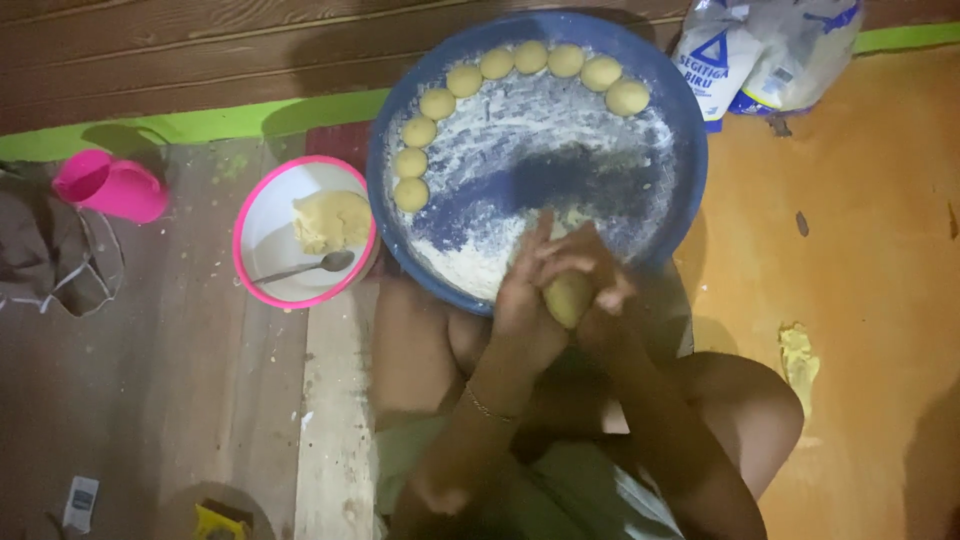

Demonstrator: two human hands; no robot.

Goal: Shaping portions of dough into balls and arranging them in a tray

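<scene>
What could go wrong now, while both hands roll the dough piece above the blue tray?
The dough piece is pressed between the left hand and right hand near the blue tray edge, so it may fall outside. The tray seems to rest on a knee and might tip, disturbing the dough balls.

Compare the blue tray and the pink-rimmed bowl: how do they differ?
The blue tray is larger and dusted with flour, with dough balls along its rim; the pink-rimmed bowl is smaller, white inside, holding one dough lump and a spoon. Both are round.
</scene>
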